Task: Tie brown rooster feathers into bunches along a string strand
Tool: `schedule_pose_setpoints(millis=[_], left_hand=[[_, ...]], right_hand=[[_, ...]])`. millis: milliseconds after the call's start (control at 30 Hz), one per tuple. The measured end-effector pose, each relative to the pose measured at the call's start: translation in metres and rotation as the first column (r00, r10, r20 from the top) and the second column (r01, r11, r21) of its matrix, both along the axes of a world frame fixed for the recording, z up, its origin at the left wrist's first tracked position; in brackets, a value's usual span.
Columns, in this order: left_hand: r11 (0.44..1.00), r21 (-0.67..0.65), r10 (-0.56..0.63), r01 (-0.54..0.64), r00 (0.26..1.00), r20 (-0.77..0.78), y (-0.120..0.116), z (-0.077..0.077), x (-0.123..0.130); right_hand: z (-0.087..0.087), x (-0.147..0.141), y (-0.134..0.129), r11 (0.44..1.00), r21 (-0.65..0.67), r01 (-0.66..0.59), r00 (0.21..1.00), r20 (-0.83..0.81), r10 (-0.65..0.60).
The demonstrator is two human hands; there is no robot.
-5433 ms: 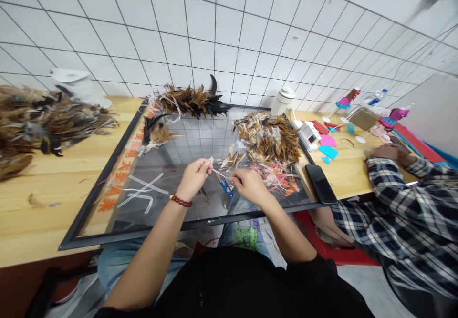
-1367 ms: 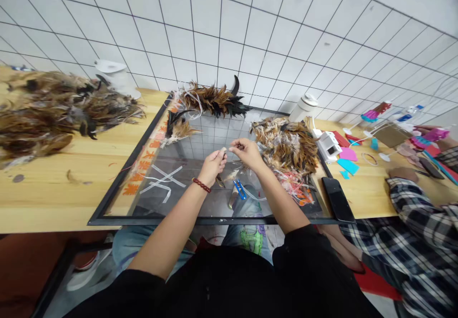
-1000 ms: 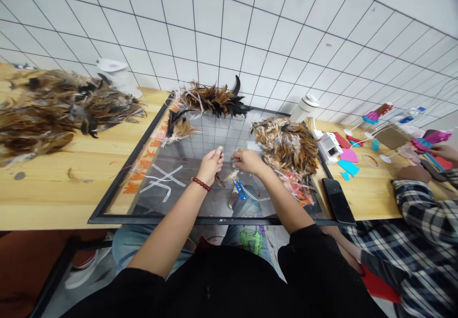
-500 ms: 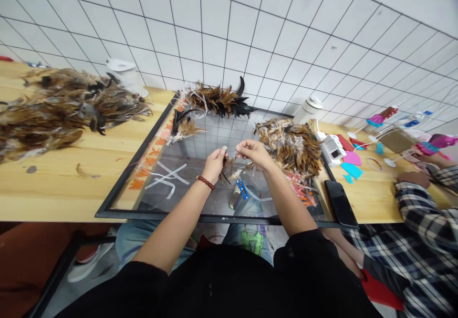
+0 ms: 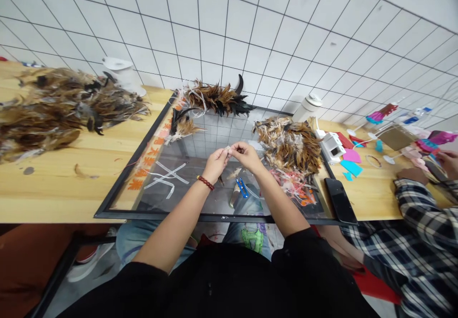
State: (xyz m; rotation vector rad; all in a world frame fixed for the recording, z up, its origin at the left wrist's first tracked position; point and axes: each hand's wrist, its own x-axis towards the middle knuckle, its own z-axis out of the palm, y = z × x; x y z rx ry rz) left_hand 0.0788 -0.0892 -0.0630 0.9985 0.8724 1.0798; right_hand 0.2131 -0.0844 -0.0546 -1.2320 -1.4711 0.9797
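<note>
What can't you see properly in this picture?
All in the head view:
The pale bit: too small, and mostly covered by the left hand and right hand.
The big feather pile: cut off by the left edge.
The white container: partly hidden behind that pile.
The co-worker's farthest-right hand: cut off by the right edge.

A person's bare left hand (image 5: 214, 164) and right hand (image 5: 247, 157) are meeting at the fingertips in front of the body, each pinching with thumb and forefinger. The left forearm (image 5: 181, 215) is slanting up and inward from the lower left, while the right forearm (image 5: 281, 196) is angling in from the other side. The back of the right hand is facing up.
</note>
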Motion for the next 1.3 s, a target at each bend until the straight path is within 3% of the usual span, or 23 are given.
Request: schedule_pose_setpoints(millis=[100,233,300,367,467,533,633,800,867,933,1000,1067,1167,1233,1300], left_hand=[[0.998,-0.002,-0.057,0.057,0.998,0.019,-0.001,0.001,-0.001],[0.973,-0.025,-0.224,0.228,0.970,0.091,-0.004,0.005,-0.004],[0.963,-0.021,-0.265,0.268,0.960,0.095,-0.005,0.006,-0.005],[0.966,-0.019,-0.254,0.256,0.964,0.083,-0.005,0.007,-0.005],[0.984,-0.049,-0.168,0.173,0.981,0.094,-0.003,0.007,-0.007],[0.988,-0.096,-0.104,0.119,0.983,0.150,0.000,0.007,-0.009],[0.981,-0.161,-0.058,0.104,0.963,0.265,0.004,0.007,-0.012],[0.971,-0.179,-0.087,0.156,0.935,0.344,0.003,0.008,-0.013],[0.970,-0.171,-0.107,0.173,0.935,0.339,0.001,0.009,-0.012],[0.970,-0.145,-0.139,0.195,0.935,0.328,-0.002,0.011,-0.011],[0.966,-0.090,-0.202,0.241,0.928,0.312,-0.005,0.014,-0.011],[0.947,-0.019,-0.303,0.321,0.911,0.281,-0.010,0.017,-0.011],[0.906,0.098,-0.422,0.413,0.897,0.127,-0.016,0.020,-0.009],[0.889,0.207,-0.406,0.408,0.912,-0.055,-0.019,0.020,-0.007],[0.871,0.328,-0.302,0.365,0.926,-0.228,-0.020,0.017,-0.004]], right_hand=[[0.006,0.005,-0.004,0.997,-0.046,-0.068,0.993,-0.096,0.064],[0.012,0.011,-0.008,0.989,0.000,-0.149,0.982,-0.119,0.148],[0.015,0.011,-0.009,0.994,0.015,-0.109,0.993,-0.047,0.109],[0.018,0.010,-0.011,0.999,0.017,-0.034,0.988,0.152,0.031],[0.027,0.014,-0.022,0.997,0.024,0.073,0.879,0.471,-0.076],[0.033,0.023,-0.038,0.997,0.003,0.074,0.819,0.570,-0.063],[0.039,0.040,-0.072,0.996,-0.094,0.007,0.740,0.670,0.058],[0.032,0.048,-0.124,0.964,-0.262,-0.052,0.450,0.855,0.257],[0.034,0.049,-0.132,0.968,-0.240,-0.071,0.439,0.864,0.246],[0.043,0.052,-0.131,0.983,-0.182,-0.033,0.490,0.854,0.175],[0.056,0.055,-0.123,0.993,-0.110,0.046,0.522,0.850,0.070],[0.069,0.054,-0.110,0.994,-0.052,0.092,0.488,0.873,0.001],[0.074,0.042,-0.091,0.996,-0.032,0.086,0.420,0.907,-0.007],[0.071,0.031,-0.081,0.996,-0.051,0.076,0.415,0.910,0.015],[0.065,0.022,-0.078,0.996,-0.058,0.065,0.429,0.903,0.025]])
